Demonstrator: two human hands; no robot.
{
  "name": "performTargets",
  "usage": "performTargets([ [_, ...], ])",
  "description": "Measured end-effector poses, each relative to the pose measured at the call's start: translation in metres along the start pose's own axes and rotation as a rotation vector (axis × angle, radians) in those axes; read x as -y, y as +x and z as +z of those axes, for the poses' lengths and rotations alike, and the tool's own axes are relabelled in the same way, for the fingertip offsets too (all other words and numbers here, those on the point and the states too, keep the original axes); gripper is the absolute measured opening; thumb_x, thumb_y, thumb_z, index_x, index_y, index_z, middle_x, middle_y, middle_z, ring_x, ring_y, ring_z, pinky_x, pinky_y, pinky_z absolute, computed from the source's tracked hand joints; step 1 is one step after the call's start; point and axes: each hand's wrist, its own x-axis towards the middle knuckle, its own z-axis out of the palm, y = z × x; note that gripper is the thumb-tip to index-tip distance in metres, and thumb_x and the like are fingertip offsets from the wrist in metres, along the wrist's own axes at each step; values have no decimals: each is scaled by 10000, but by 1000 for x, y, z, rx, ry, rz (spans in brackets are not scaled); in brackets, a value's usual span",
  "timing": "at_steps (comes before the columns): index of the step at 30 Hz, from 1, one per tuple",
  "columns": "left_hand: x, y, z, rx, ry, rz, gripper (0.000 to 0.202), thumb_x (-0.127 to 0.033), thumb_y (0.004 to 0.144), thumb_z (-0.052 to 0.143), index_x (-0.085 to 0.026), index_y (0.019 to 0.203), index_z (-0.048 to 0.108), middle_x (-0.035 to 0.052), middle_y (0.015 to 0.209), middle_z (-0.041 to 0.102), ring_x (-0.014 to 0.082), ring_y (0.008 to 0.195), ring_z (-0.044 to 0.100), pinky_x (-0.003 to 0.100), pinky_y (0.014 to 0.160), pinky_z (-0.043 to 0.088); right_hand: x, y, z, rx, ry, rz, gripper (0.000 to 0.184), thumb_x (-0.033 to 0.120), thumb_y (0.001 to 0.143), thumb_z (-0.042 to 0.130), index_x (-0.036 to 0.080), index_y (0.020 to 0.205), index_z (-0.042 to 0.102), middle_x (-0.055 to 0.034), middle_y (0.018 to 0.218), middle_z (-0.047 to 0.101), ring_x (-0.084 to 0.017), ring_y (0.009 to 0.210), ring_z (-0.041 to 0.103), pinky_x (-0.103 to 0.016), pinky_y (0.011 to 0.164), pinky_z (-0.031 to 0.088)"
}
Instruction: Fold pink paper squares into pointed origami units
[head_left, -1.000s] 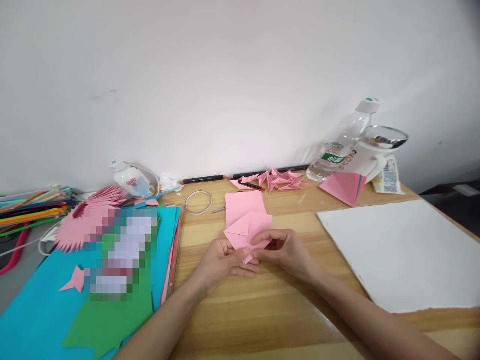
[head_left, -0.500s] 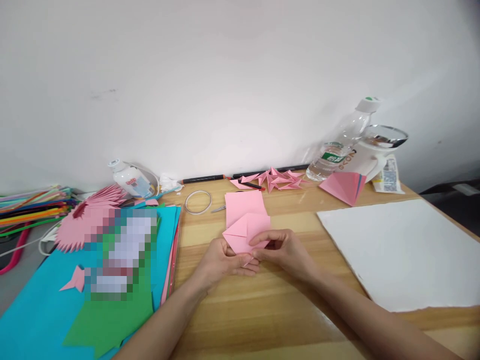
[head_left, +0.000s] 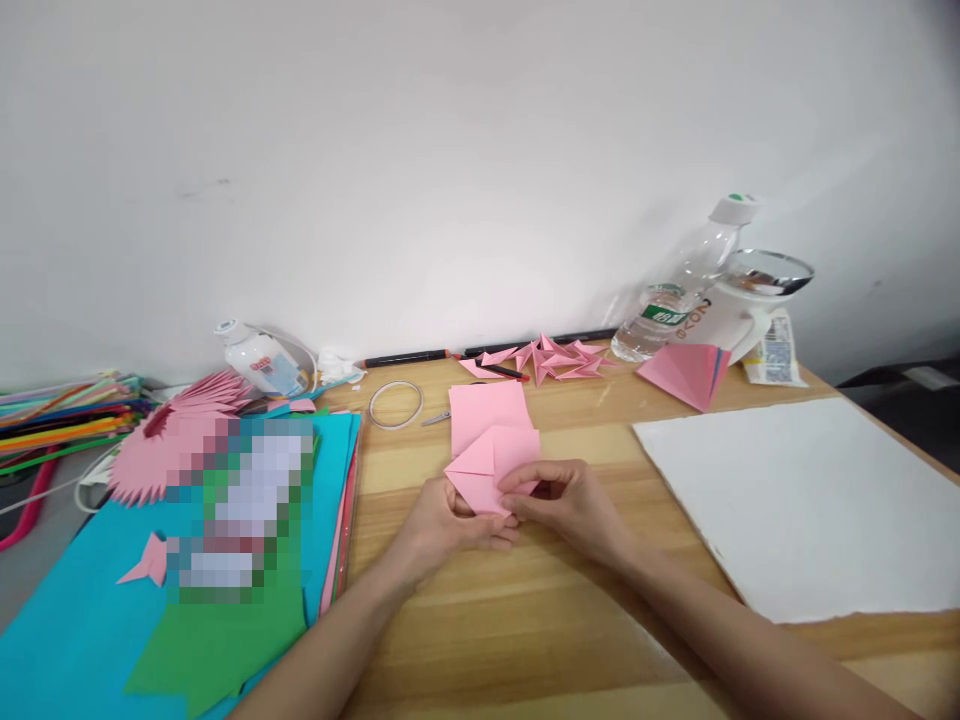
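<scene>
A partly folded sheet of pink origami paper (head_left: 480, 475) is between my two hands above the wooden table. My left hand (head_left: 450, 520) grips its lower left side, thumb on top and fingers underneath. On the right, my right hand (head_left: 559, 495) is closed on the lower right edge, thumb and index finger pinching the paper. A triangular flap lies folded over on its left half. Just beyond, a flat pink square of paper (head_left: 487, 405) rests on the table, partly covered by the folded sheet.
Folded pink pieces (head_left: 559, 360) lie by the wall near a marker (head_left: 409, 358). A tape ring (head_left: 396, 404) is left of the square. Blue paper (head_left: 67, 600) with a pink fan (head_left: 169, 450) spreads at left. A white board (head_left: 817, 510), bottle (head_left: 667, 305) and white jug (head_left: 750, 300) stand right.
My right thumb has shifted slightly up along the lower edge of the folded paper, and the paper's bottom tip is less visible. Otherwise the hands keep nearly the same place.
</scene>
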Motion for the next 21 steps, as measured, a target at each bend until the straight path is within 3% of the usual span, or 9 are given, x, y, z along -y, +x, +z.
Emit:
performTargets([
  [6, -6, -2, 0, -22, 30, -14, 332, -283, 545, 800, -82, 780, 678, 70, 691, 721, 189, 671, 685, 271, 649, 556, 1, -2, -1, 110, -18, 47, 255, 204, 562, 734, 128, 797, 670, -9, 643, 650, -105, 557, 568, -203, 516, 429],
  [15, -7, -2, 1, -30, 39, -42, 318, -267, 545, 795, -77, 776, 687, 84, 721, 713, 191, 673, 674, 301, 668, 552, 4, 1, -3, 114, 6, 14, 235, 114, 575, 654, 137, 807, 621, 23, 616, 582, -101, 543, 547, -211, 514, 422],
  [21, -4, -3, -3, 44, -10, -33, 387, -269, 551, 801, -76, 862, 674, 105, 778, 707, 180, 660, 667, 319, 688, 547, 6, 3, -15, 174, 2, -13, 448, 110, 636, 639, 172, 1062, 512, 25, 680, 583, -114, 583, 587, -222, 537, 457],
])
